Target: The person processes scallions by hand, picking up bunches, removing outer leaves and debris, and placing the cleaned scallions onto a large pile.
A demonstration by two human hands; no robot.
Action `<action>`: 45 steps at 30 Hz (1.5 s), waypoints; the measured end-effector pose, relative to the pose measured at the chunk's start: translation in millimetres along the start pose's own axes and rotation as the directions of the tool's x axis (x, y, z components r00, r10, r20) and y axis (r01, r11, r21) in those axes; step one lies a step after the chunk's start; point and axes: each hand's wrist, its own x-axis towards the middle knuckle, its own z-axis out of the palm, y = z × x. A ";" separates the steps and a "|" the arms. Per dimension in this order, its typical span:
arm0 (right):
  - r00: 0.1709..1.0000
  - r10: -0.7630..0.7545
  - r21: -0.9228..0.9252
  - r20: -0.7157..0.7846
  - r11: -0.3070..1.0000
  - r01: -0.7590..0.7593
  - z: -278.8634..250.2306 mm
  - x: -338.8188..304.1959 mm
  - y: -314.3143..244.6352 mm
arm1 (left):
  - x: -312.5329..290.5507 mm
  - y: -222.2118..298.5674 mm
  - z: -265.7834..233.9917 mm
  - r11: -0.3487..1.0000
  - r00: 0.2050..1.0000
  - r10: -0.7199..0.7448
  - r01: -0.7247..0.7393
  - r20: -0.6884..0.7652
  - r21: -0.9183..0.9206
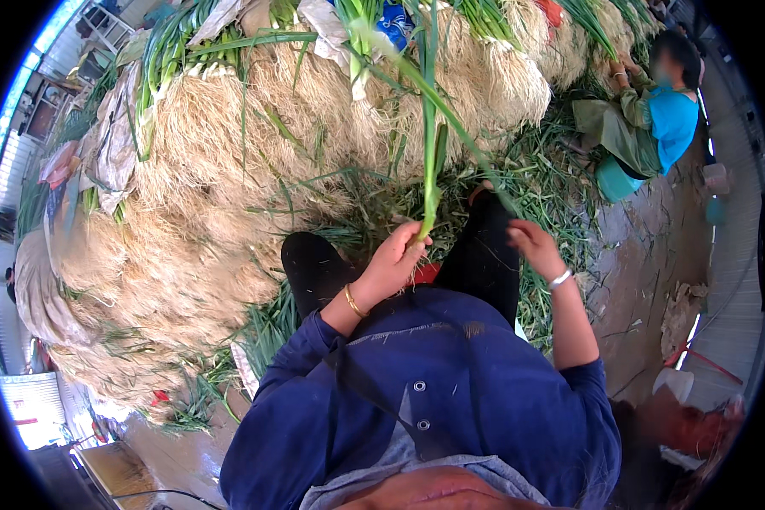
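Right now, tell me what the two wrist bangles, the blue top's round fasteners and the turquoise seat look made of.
Left bangle: seemingly metal, gold-coloured, from its yellow shine. Right bangle: probably polished silvery metal; glare leaves pale stone possible. Round fasteners: likely shiny metal, from their pale rings; plastic isn't excluded. Turquoise seat: apparently plastic, smooth and evenly coloured.

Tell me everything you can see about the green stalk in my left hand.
The stalk is long and leafy, paler at its lower end and darker green above. It runs up the picture, its lower end in the grip of the left hand, with pale stringy roots behind. A blurred green leaf crosses it in view; whether they touch is unclear.
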 end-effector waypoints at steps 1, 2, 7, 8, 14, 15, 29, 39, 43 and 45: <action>0.972 -0.181 0.235 0.149 0.961 0.142 25.3 7.9 -24.9 | -0.2 -3.7 4.5 0.998 1.000 0.007 -0.008 0.015 0.060; 0.924 -0.293 0.419 0.246 0.892 0.171 48.1 13.9 -51.1 | -0.2 -2.2 6.1 0.982 0.999 0.021 -0.028 0.042 0.189; 0.953 -0.242 0.759 0.181 0.651 0.021 97.7 43.4 -115.5 | -7.1 2.6 10.6 0.995 0.992 -0.088 0.093 -0.089 0.047; 0.958 -0.247 0.808 0.145 0.588 0.029 105.1 45.8 -115.1 | -6.7 -7.7 7.6 1.000 0.990 -0.023 0.019 -0.142 -0.024; 0.957 -0.286 0.790 -0.047 0.576 0.211 157.0 46.7 -100.6 | -8.9 3.5 11.2 0.961 0.920 -0.068 -0.044 -0.386 -0.274; 0.963 -0.267 0.822 -0.034 0.541 0.179 152.9 35.7 -108.7 | -10.9 8.8 12.2 0.985 0.906 -0.027 -0.047 -0.423 -0.164; 0.827 -0.509 -0.487 0.239 0.674 0.556 134.0 46.7 -4.8 | 1.0 14.3 -10.3 0.974 0.902 -0.103 0.005 -0.419 -0.227; 0.772 -0.625 0.078 -0.111 0.769 0.634 107.0 57.6 -126.4 | -5.4 7.3 -5.5 0.992 0.913 -0.107 0.125 -0.394 0.019; 0.659 -0.738 -0.093 0.147 0.652 0.752 134.2 31.3 -81.5 | -8.1 -20.1 -24.1 0.982 0.851 0.062 0.042 -0.522 0.185; 0.701 -0.656 -0.144 0.278 0.694 0.706 143.8 25.8 -56.0 | -5.8 -1.5 -13.2 0.981 0.845 0.073 0.035 -0.530 0.191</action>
